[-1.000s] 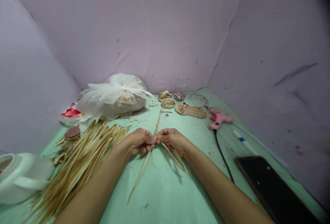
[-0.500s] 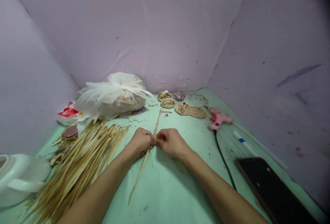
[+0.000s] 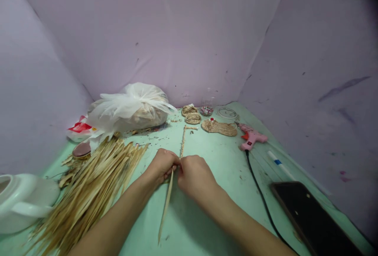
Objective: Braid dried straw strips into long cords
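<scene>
Mint-green worktop [image 3: 189,228], scuffed and flecked with chaff, boxed in by creased lilac cloth [image 3: 189,32]. At the middle, left hand [image 3: 161,165] and right hand [image 3: 195,177] knuckle to knuckle, fingers of both curled tight, pinching the near end of a thin braided cord [image 3: 183,142] of dry straw, stretched straight along the worktop toward the far wall. Out from between the hands, toward the near edge, one flat pale strip [image 3: 165,205], stiff and tapering. On the left, a loose heap of like strips [image 3: 94,185], just beside a glossy white teapot [image 3: 23,201]. Further back, a knotted, crinkled white plastic bag [image 3: 130,106] and a red-and-white packet [image 3: 78,128], print too small to read. Near the far wall, two round coiled mats [image 3: 191,115] and an oval woven mat [image 3: 219,127]. On the right, a pink glue gun [image 3: 251,138] with black cable [image 3: 260,193], and a flat, shiny black slab [image 3: 310,216].
</scene>
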`<act>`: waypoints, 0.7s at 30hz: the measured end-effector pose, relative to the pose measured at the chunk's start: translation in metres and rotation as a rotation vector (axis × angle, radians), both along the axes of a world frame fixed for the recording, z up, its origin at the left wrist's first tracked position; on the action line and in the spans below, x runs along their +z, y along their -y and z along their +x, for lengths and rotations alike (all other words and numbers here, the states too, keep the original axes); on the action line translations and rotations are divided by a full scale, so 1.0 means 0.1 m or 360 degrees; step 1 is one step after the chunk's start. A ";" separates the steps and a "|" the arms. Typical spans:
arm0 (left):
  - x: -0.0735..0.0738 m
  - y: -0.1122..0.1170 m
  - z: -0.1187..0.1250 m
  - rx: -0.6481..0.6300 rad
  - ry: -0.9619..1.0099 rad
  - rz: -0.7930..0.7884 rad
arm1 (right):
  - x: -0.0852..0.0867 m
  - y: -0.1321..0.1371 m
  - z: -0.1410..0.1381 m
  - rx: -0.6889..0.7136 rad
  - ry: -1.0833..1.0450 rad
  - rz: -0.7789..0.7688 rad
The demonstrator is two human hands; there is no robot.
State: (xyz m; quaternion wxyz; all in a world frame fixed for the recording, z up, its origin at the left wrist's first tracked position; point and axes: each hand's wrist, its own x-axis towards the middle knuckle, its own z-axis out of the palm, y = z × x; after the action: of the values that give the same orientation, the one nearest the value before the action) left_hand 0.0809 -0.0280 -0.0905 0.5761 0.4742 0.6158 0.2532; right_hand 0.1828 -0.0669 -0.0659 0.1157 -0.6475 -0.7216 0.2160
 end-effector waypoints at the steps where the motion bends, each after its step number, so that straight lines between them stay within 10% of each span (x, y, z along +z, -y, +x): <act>1: 0.00 -0.01 -0.02 -0.0014 0.0049 -0.0032 | 0.01 0.02 -0.03 0.0026 -0.0019 -0.0010; 12: 0.02 -0.08 -0.15 -0.0317 -0.0045 -0.0036 | 0.08 -0.03 0.13 0.0177 -0.0049 -0.0144; 16: 0.03 -0.10 -0.18 -0.0386 -0.0011 -0.0015 | 0.04 -0.25 0.43 -0.0221 -0.0676 -0.0118; 21: 0.05 -0.09 -0.17 -0.0392 0.0020 -0.0021 | -0.12 -0.31 0.30 -0.0366 -0.1289 -0.0848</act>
State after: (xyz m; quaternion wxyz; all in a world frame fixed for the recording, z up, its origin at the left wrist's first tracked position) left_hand 0.0642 -0.0189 -0.0854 0.6098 0.5409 0.5509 0.1794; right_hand 0.2127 -0.0359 -0.0778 0.2403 -0.5941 -0.4622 0.6129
